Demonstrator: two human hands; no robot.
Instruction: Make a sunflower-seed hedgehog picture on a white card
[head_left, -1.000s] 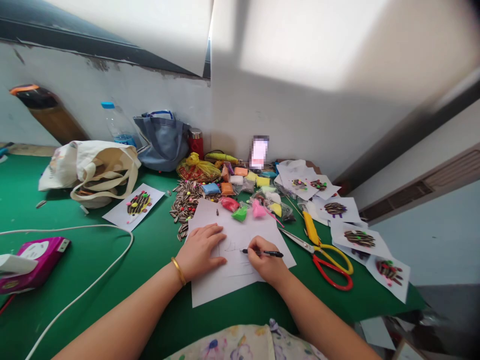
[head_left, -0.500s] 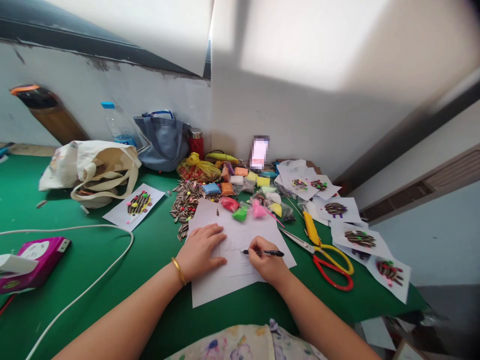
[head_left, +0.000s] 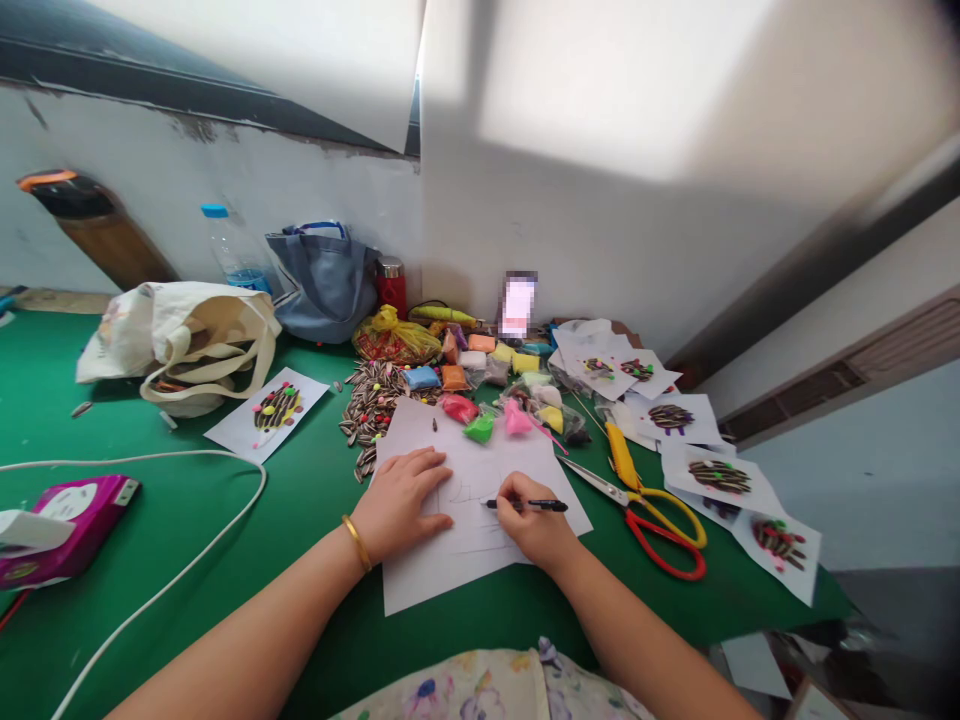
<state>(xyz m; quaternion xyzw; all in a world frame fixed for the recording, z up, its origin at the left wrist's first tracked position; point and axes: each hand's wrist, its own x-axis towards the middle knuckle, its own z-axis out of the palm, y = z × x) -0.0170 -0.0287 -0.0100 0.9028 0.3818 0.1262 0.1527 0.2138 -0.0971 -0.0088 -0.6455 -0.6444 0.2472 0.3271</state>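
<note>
A white sheet of paper (head_left: 420, 580) lies on the green table in front of me, with thin pen lines near its middle. My left hand (head_left: 405, 503) rests flat on the sheet's left side, fingers stretched out and thumb apart. In my right hand (head_left: 534, 520) a black pen (head_left: 547, 506) is pinched, its tip pointing left onto the paper by the lines. Bags of red, green and pink clay (head_left: 516, 419) sit on the sheet's far edge. A heap of striped sunflower seeds (head_left: 369, 405) lies just beyond my left hand.
Scissors (head_left: 630, 500) and a yellow utility knife (head_left: 620, 455) lie to the right. Seed-decorated papers (head_left: 780, 550) line the right edge; another decorated card (head_left: 240, 435) lies left. Cloth bags (head_left: 319, 285), bottles and a phone (head_left: 517, 305) stand at the back. A white cable (head_left: 187, 567) curves across the left.
Almost nothing differs. Both hands and the pen keep their places on the paper, and the view has shifted very slightly.
</note>
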